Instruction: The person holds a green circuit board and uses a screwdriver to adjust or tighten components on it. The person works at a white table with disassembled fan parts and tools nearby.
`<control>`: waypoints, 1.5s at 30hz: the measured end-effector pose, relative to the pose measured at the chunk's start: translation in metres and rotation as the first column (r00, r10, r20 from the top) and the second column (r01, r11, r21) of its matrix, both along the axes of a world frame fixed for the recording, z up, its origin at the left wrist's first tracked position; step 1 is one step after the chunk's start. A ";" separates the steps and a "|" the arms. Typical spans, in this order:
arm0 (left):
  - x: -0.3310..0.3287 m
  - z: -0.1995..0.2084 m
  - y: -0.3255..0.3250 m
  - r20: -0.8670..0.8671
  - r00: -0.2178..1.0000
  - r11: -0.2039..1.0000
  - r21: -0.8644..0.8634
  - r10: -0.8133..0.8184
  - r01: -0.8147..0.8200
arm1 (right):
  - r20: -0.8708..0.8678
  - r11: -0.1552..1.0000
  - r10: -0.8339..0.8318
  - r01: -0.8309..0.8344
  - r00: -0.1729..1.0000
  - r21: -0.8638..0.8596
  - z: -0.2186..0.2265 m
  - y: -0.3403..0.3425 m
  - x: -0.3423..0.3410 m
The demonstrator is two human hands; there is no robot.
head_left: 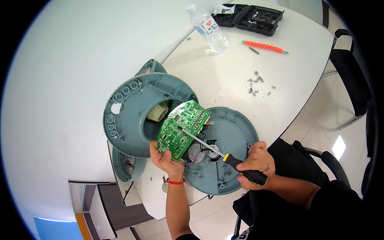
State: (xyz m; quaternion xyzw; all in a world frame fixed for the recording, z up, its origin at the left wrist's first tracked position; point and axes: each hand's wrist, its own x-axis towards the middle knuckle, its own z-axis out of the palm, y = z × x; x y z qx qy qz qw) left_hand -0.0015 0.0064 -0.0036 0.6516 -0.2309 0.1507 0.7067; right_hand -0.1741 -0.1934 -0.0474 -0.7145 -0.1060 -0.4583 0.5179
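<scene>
My left hand (166, 161) grips the lower edge of a green circuit board (170, 138), which is tilted up with its soldered side and small parts showing. In my right hand (258, 164) is a screwdriver (206, 145) with a black and yellow handle; its tip meets or hovers just over the board's middle, I cannot tell which. Coloured wires (193, 161) run from the board toward a round grey-green base (236, 124) beneath it. Left of the board stands a larger grey-green round housing (132, 138) with a central opening.
Loose screws (256, 80) lie scattered on the white table (224, 84). Beyond are an orange flexible bit extension (264, 46), a water bottle (212, 34) and an open black tool case (262, 20). A wall (80, 60) borders the left; black chairs (348, 76) stand right.
</scene>
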 end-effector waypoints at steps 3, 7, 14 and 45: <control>0.000 0.001 0.000 -0.003 1.000 1.000 0.000 -0.006 0.006 | 0.003 1.000 -0.002 0.002 1.000 -0.002 -0.001 0.000 0.000; -0.001 0.003 -0.002 -0.008 1.000 1.000 -0.015 -0.009 0.009 | -0.002 1.000 0.004 -0.004 1.000 -0.004 0.000 0.000 0.001; 0.000 0.001 -0.001 -0.018 1.000 1.000 -0.006 0.003 -0.003 | 0.005 1.000 0.003 -0.003 1.000 0.006 0.001 0.000 0.001; -0.003 0.002 -0.001 -0.027 1.000 1.000 -0.007 -0.015 0.015 | 0.047 1.000 0.017 -0.018 0.999 0.007 -0.001 -0.001 0.001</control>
